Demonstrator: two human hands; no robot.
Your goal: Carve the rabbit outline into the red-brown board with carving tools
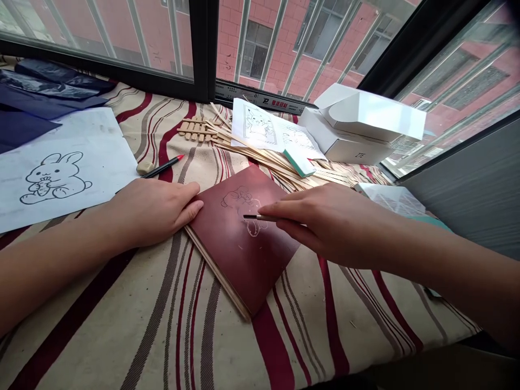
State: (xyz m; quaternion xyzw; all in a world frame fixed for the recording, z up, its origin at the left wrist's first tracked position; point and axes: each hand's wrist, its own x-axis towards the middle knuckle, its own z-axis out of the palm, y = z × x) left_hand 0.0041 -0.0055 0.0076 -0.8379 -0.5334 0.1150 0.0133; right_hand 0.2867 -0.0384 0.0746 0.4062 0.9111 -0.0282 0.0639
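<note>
A dark red square board [260,271] with pale layered edges lies at an angle on the striped cloth. On its face is a rabbit drawing [244,203], partly in thin dark lines and partly in pale scratched lines. My left hand [164,208] grips the board's left corner, thumb and forefinger at the edge, other fingers curled under. Between the fingertips of my right hand [309,216] is a slim tool [254,216] with a dark flat tip, held low over the drawing. Whether the tip touches the surface, I cannot tell.
A paper with a rabbit drawing [60,173] lies left, near a black pen with a red end [164,166]. Behind the board are thin wooden strips [280,170], a green-and-white block [298,162], printed sheets [258,127] and a white box [365,124]. Windows stand behind.
</note>
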